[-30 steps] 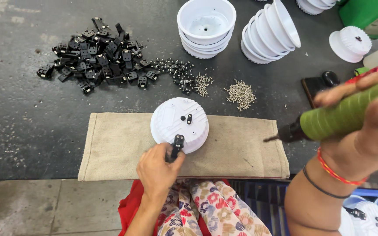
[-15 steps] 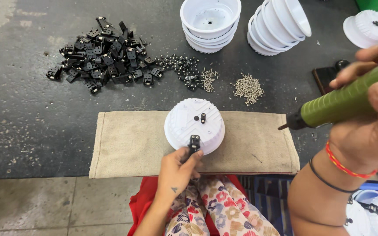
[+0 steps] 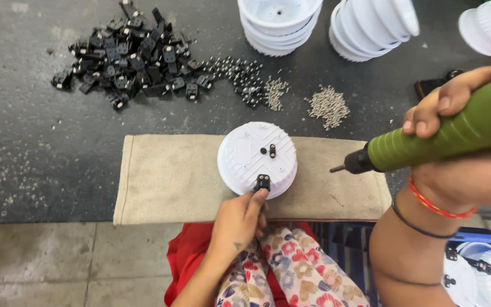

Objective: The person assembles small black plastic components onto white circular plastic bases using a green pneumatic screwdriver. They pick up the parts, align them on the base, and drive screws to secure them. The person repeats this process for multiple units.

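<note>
Here, black clip [image 3: 262, 183] pinched in left hand [image 3: 238, 219], atop white housing [image 3: 256, 158].

Green screwdriver [image 3: 450, 133] handle cut off

A dark, gritty floor [image 3: 41, 153] carries everything — a beige cloth mat [image 3: 171, 179] with a round white housing [image 3: 257, 156] on it, a heap of black clips [image 3: 132, 57], two small piles of screws [image 3: 328, 105] and stacked white bowl-shaped shells [image 3: 279, 25] further back. Nearer, paler concrete slabs [image 3: 58, 261].
</note>
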The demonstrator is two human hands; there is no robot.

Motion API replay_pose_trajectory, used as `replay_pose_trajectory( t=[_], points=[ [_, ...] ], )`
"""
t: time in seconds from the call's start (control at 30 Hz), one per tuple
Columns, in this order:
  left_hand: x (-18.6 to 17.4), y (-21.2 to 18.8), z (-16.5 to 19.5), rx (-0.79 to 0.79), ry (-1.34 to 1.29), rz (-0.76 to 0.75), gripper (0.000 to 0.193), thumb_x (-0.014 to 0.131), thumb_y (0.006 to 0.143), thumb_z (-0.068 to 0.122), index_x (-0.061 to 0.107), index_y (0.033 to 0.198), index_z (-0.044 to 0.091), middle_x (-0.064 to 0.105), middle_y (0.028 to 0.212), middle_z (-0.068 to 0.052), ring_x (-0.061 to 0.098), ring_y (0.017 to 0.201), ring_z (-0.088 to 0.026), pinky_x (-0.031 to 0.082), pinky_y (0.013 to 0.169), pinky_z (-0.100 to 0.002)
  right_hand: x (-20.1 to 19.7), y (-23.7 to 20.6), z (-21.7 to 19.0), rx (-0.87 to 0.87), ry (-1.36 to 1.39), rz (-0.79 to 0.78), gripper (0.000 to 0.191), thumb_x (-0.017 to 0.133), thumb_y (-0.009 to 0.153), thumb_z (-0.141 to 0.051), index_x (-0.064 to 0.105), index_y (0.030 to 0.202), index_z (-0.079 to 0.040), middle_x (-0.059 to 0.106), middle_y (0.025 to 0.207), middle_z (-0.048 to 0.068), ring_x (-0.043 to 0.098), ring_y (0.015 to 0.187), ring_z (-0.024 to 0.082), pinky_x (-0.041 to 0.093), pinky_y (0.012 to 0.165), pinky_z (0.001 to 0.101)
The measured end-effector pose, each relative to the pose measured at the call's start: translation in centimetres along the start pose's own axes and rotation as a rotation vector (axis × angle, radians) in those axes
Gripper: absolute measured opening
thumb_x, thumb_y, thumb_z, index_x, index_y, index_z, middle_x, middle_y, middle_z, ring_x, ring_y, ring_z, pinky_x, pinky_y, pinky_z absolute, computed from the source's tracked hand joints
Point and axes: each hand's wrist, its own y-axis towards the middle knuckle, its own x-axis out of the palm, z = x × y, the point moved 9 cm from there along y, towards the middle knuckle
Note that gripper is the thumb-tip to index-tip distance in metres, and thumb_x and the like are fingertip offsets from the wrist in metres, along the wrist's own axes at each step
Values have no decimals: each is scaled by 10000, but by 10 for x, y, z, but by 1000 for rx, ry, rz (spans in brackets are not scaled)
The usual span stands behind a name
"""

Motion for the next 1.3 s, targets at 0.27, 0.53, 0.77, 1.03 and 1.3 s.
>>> replay_pose_trajectory(
  t=[0.27,0.53,0.77,1.03,1.3],
  points=[
    [31,-10,-2,37,-40,-95,528,425,1050,402,657,776,14,644,521,-76,646,447,-181,521,490,-346,46,-32,34,122,62,-178,315,686,1050,32,430,1222,-38,523,822,154,583,671,294,549,708,413],
    [36,-13,-1,-33,-122,-167,549,409,1067,420,626,767,15,619,511,-75,633,431,-186,521,479,-350,83,-69,38,77,155,-60,391,642,1002,-51,379,1290,-40,595,808,163,626,646,263,593,685,410],
    [37,-11,0,33,-58,-175,569,384,1069,432,649,765,31,637,507,-64,653,439,-189,538,502,-340,85,-74,37,58,85,-72,366,640,1040,-83,379,1295,-54,586,810,160,617,637,252,551,644,397],
    [33,-12,3,47,-7,-144,567,388,1062,436,659,756,42,656,523,-64,682,484,-198,552,544,-340,85,-73,39,72,100,-76,352,648,1051,-64,381,1281,-69,591,821,154,614,643,245,560,665,394],
    [34,-12,3,50,5,-158,562,383,1064,438,647,760,46,638,502,-72,665,463,-222,543,547,-361,100,-66,50,165,217,-232,408,712,958,-47,374,1183,-89,575,715,114,592,591,200,567,636,388]
  ],
)
